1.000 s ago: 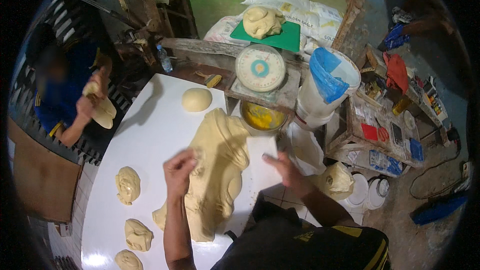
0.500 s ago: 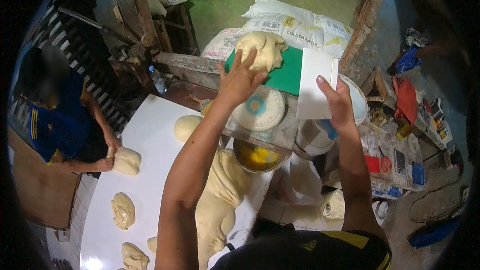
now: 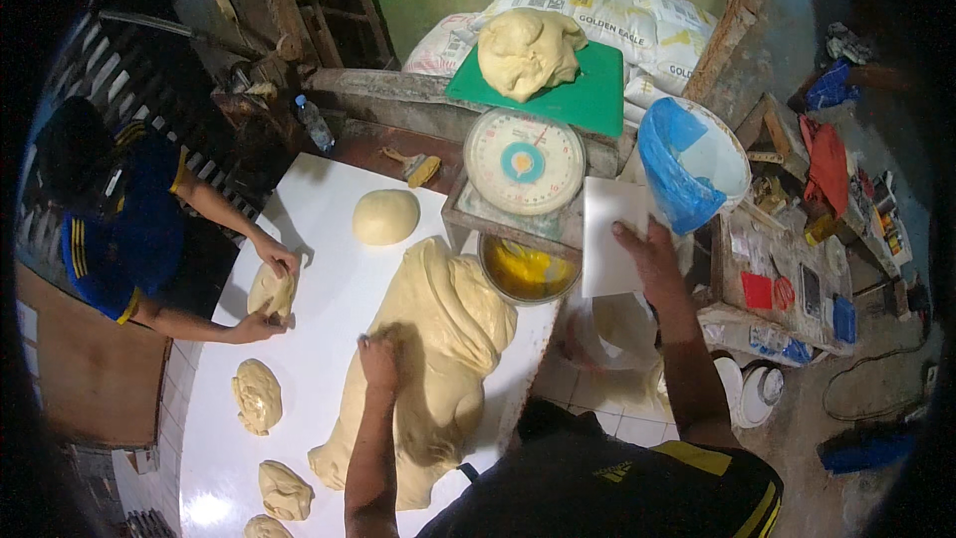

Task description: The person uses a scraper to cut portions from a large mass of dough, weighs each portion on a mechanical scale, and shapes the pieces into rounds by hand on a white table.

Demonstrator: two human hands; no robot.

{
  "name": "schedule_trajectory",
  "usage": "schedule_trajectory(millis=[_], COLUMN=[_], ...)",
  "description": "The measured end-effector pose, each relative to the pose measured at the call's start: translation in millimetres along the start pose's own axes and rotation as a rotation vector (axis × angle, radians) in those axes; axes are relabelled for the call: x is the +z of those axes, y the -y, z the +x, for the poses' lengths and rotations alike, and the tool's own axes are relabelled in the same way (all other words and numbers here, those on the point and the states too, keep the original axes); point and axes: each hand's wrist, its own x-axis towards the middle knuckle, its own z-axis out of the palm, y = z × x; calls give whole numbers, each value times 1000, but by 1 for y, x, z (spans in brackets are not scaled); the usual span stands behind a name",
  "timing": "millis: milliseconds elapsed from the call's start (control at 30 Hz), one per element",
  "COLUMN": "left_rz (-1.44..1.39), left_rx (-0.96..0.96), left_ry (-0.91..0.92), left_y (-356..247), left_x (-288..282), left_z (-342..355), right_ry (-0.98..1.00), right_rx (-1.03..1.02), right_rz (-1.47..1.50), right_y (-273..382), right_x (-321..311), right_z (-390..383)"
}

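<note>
A: Where do we find our left hand (image 3: 379, 361)?

B: At the broad, pale-yellow mass of soft dough (image 3: 448, 394), which sprawls over the glossy white tabletop (image 3: 324, 229). The fingers are drawn in; we cannot tell whether they pinch any dough.

A: How does its surface look to us?

B: Smooth and swollen, with long, rope-like folds toward the far end.

A: And our right hand (image 3: 653, 257)?

B: It grips a flat, white rectangular panel (image 3: 609, 239), thumb across the face, near the round grey bowl (image 3: 498, 284) smeared bright yellow inside.

A: What other dough do we see?

B: A lumpy, creased ball of dough (image 3: 528, 55) sits on the flat green board (image 3: 600, 90) of the white, round-dialled scale (image 3: 523, 159). A smooth, pale dome of dough (image 3: 385, 217) and a wrinkled oval lump (image 3: 257, 397) rest on the tabletop. Across from us, the co-worker's hands (image 3: 278, 257) touch a small, flattened dough piece (image 3: 270, 291).
</note>
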Motion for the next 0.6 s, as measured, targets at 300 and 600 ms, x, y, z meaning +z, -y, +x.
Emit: schedule_trajectory(millis=[300, 600], left_rz=[-930, -1866], left_rx=[-158, 42], left_ry=[175, -21], left_y=[-39, -163], left_x=[-83, -255], left_z=[19, 195], right_ry=[-83, -266], right_rx=[-159, -386], right_rz=[55, -382], right_y=[31, 166], right_x=[24, -47], right_z=[-22, 192])
